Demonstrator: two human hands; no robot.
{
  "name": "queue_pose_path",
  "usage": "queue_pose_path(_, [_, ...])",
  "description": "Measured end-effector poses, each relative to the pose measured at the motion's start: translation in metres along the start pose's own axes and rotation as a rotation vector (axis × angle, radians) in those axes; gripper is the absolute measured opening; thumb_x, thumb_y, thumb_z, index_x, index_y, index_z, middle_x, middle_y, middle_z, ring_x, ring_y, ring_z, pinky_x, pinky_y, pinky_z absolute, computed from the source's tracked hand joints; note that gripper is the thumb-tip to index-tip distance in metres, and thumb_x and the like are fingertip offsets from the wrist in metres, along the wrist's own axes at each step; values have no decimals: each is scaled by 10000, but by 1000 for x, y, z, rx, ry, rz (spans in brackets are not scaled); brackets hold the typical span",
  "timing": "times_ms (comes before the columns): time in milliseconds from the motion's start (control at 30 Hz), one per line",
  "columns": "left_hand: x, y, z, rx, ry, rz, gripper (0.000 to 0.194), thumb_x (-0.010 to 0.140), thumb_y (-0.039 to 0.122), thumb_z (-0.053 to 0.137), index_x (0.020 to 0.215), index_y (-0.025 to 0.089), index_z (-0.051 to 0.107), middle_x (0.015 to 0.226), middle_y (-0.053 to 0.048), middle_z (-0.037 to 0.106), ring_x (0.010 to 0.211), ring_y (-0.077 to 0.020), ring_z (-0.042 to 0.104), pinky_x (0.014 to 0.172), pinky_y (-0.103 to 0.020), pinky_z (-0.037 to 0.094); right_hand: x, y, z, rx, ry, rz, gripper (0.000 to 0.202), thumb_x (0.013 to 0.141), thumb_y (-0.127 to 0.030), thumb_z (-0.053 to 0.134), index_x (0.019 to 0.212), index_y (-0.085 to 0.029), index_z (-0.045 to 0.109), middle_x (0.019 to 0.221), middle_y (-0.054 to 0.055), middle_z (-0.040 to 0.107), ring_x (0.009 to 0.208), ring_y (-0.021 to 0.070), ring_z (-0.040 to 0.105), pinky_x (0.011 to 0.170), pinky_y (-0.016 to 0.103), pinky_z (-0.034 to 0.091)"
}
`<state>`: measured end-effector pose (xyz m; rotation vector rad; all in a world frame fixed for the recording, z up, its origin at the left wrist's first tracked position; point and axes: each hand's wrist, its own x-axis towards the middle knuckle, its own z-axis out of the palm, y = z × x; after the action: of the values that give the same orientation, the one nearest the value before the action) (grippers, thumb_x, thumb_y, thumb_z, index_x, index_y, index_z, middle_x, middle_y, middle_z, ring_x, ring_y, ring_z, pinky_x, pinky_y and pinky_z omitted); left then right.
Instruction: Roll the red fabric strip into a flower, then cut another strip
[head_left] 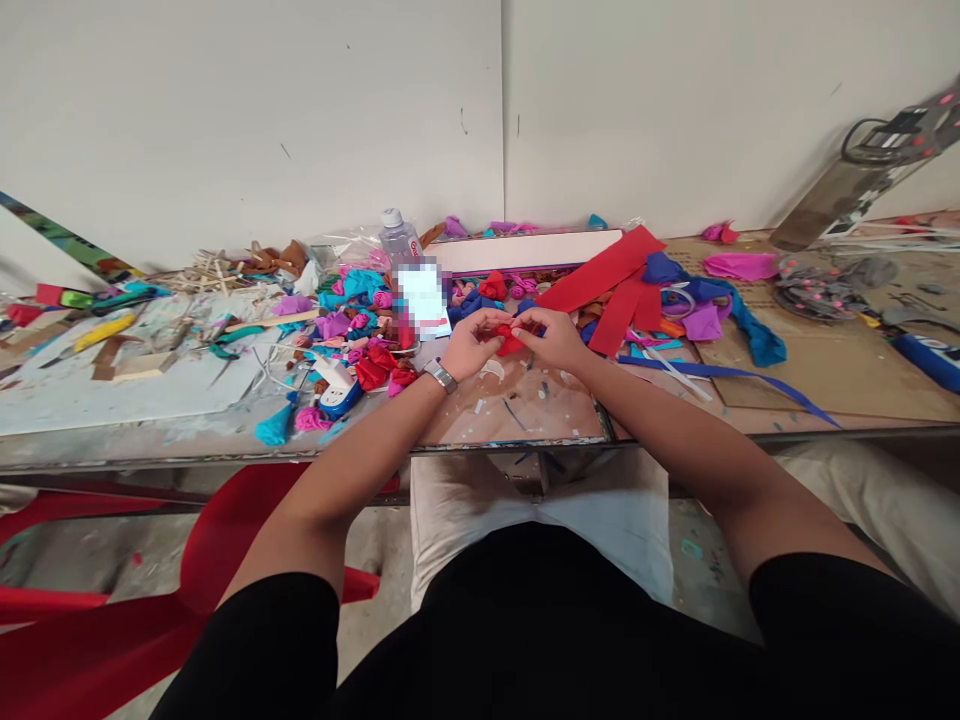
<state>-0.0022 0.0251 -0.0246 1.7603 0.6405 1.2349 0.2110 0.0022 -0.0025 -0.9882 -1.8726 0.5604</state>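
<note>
A small piece of red crepe paper (pixel 510 341) is pinched between both hands over the middle of the table. My left hand (pixel 474 343), with a watch on its wrist, holds its left side, fingers bent. On its right side my right hand (pixel 551 340) grips it with thumb and fingers together. Just beyond the hands lie crumpled red, blue and pink paper pieces. Long red paper strips (pixel 604 270) lie behind and to the right of my right hand. A lit phone (pixel 424 298) stands behind my left hand.
A clear bottle (pixel 400 238) stands behind the phone. At left are wooden sticks (pixel 217 272), a yellow tool (pixel 105 331) and a blue and white power adapter (pixel 340 399). A blue ribbon (pixel 750 375) crosses the cardboard (pixel 825 370) at right. A dark bottle (pixel 814 205) stands beyond.
</note>
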Motion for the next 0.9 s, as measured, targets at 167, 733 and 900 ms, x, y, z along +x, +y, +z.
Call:
queue_pose_path(167, [0,0,0,-67,-29,-8,380,816,253,842,1170,191,720,1225,-110,793,1131,-211,764,1005,-365,604,0,-1,0,8,-11,9,251,894,-420,692,921,-186,780,829,43,765,702,172,619,668,311,461])
queue_pose_path(733, [0,-4,-4,-88,-76,34,377,844,271,844,1194,217,715,1302,-107,731,1204,-241,742,1113,-449,586,0,-4,0,50,-17,56,288,878,-482,729,872,-194,732,782,26,726,696,167,602,664,313,447])
queue_pose_path(900, [0,0,-3,-89,-53,-7,342,841,355,860,1129,200,759,1208,-100,775,1118,-239,760,1019,-418,616,0,0,1,87,7,65,334,895,-535,735,887,-204,692,763,9,686,667,154,568,644,308,425])
